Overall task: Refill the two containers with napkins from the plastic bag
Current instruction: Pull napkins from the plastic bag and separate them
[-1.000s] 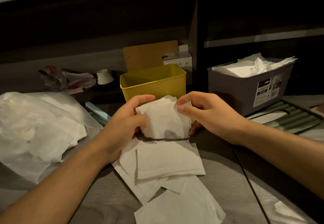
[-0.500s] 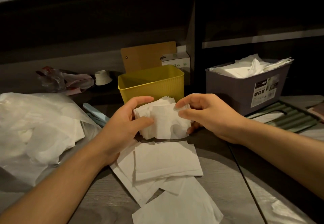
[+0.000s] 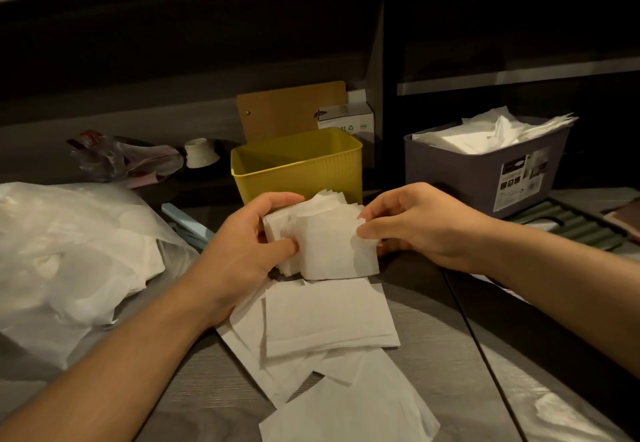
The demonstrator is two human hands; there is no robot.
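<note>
At 9 o'clock lies the plastic bag (image 3: 72,251) of napkins. Your left hand (image 3: 242,254) and right hand (image 3: 422,223) each pinch the napkin stack (image 3: 329,244) upright on the tabletop (image 3: 207,389). Yellow container (image 3: 298,168) at 12 o'clock; grey container (image 3: 485,171), already filled, at 2.

Plastic bag (image 3: 69,251) cut off at left edge; yellow container (image 3: 298,168) interior mostly hidden

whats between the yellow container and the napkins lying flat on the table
In the head view, a stack of napkins stands there, gripped by the left hand and right hand, between the yellow container and the flat napkins.
</note>
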